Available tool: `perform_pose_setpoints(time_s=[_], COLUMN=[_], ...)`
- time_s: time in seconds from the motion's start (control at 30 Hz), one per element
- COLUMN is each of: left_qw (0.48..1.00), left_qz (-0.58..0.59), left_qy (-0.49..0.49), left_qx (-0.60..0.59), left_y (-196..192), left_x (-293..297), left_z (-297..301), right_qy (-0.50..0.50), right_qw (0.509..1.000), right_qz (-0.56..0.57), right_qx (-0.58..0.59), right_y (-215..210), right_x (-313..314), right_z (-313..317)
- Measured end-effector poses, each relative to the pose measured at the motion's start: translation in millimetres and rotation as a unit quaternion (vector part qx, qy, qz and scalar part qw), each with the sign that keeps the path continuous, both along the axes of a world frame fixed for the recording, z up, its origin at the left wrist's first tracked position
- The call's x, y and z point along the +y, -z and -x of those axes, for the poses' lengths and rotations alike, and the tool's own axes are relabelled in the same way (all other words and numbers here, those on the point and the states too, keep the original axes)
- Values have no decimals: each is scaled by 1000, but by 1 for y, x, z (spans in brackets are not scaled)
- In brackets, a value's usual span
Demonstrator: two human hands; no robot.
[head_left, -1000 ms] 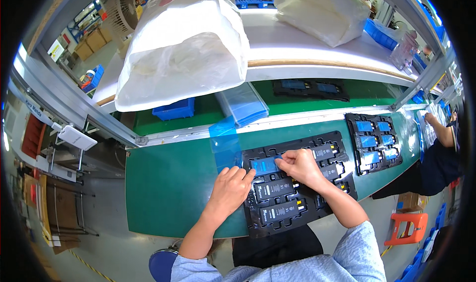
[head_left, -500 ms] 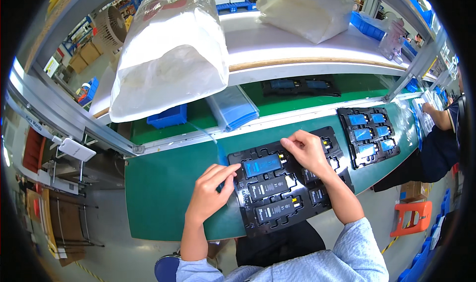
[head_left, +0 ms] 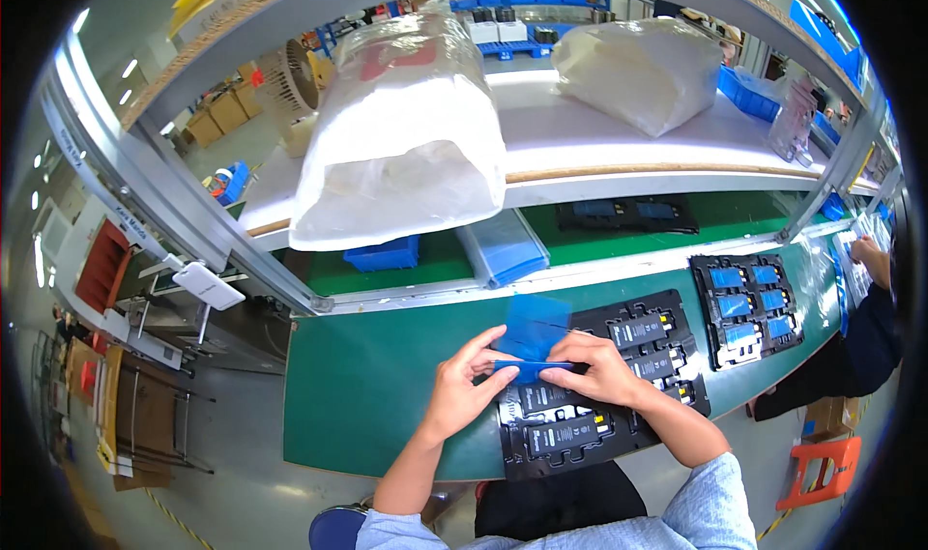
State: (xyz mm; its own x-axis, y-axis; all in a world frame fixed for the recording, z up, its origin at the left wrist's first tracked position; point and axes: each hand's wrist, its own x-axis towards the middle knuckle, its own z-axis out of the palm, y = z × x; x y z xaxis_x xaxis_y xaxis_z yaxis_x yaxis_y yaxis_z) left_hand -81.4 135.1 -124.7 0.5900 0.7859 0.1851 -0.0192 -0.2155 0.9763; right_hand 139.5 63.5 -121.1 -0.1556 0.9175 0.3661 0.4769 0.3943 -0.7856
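Observation:
In front of my chest, my left hand (head_left: 459, 386) and my right hand (head_left: 601, 371) grip a translucent blue film (head_left: 537, 323) between thumbs and fingers. Part of the film stands up behind my hands, and a darker blue edge lies between my thumbs. Whether a battery is held with it, I cannot tell. Below my hands lies a black tray (head_left: 527, 467) of flat black batteries (head_left: 565, 436) with yellow tabs. My hands hide its upper left slot.
To the right, another black tray (head_left: 714, 355) holds several blue-covered batteries. Behind are a stack of clear-blue sheets (head_left: 505, 248), a blue bin (head_left: 383, 254) and a shelf with a large white bag (head_left: 406, 144). A co-worker's hand (head_left: 870, 255) shows at far right.
My hands have come together over the tray's upper left, where a blue-covered battery showed before. The film is now raised between them. The view has shifted, so the whole scene sits further right and lower.

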Motion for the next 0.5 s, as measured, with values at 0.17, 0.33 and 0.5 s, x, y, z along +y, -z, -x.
perform_pose_setpoints(time_s=[0.17,0.33,0.5], left_qw=[997,997,986], left_qz=[19,2,-78], left_qy=[-72,-68,-138], left_qx=[35,37,45], left_y=[-4,0,0], left_x=[-9,-9,-11], left_z=[3,-3,-4], right_qy=[39,119,117], right_qw=[999,987,977], right_qz=[11,48,63], right_qx=[36,95,167], right_y=[2,-7,-7], right_x=[-1,-11,-13], right_z=[3,9,6])
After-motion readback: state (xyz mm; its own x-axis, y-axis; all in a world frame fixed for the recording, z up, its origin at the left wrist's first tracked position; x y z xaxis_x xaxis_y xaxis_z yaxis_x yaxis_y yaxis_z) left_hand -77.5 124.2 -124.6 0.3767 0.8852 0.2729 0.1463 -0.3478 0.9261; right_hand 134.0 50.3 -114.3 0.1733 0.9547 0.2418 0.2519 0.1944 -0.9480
